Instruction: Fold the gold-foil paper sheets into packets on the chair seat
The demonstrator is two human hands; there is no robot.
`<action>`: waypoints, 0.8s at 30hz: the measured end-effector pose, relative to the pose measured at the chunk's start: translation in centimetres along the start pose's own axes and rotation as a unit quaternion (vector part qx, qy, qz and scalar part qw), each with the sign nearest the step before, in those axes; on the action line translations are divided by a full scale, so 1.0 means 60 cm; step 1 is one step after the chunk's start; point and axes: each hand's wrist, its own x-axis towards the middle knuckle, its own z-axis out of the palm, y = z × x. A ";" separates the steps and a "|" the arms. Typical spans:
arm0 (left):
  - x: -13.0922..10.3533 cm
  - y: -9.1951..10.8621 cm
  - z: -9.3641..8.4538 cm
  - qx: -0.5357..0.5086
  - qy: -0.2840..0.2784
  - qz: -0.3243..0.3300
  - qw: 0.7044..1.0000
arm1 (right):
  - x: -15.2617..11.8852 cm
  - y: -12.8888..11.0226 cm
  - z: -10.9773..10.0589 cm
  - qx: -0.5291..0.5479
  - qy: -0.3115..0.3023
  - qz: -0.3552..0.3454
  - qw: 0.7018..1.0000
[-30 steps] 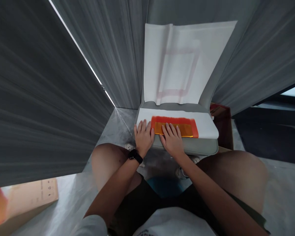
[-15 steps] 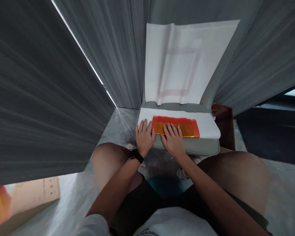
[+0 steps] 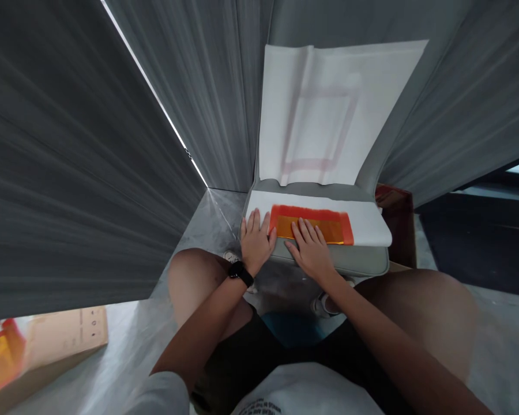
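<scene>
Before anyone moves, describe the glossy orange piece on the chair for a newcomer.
Find the grey chair, then the white sheet on its seat. Under the right hand lies the orange piece, glossier and yellower than its red border.

The shirt (image 3: 311, 389) reads "IN THE" (the rest unclear); marks on the carton (image 3: 60, 337) are illegible.

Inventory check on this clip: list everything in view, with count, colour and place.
Chair: one, grey-green, centre
Lower sheet: one, white, on seat
Upper sheet: one, white, against backrest
Border: one, orange-red, on lower sheet
Film: one, amber, inside border
Panels: several, grey, both sides
Carton: one, brown, lower left, orange-red and amber item on it
Box: one, dark red, right of chair
Mat: one, dark, far right
Shoes: two, whitish, floor
Watch: one, black, left wrist
Left hand: one, flat beside film
Right hand: one, fingers on film
</scene>
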 end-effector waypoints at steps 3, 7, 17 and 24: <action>-0.001 -0.005 0.003 0.006 -0.005 0.002 1.000 | -0.019 0.028 -0.009 -0.009 -0.008 0.003 1.000; 0.001 -0.015 0.005 0.009 -0.013 0.009 1.000 | -0.073 0.110 -0.031 -0.028 -0.004 0.047 0.999; 0.007 -0.041 0.004 0.010 0.016 0.018 1.000 | -0.174 0.256 -0.070 -0.077 -0.014 0.111 0.991; 0.013 0.063 -0.024 -0.032 0.017 0.075 0.997 | -0.163 0.241 -0.057 -0.050 0.011 0.145 0.988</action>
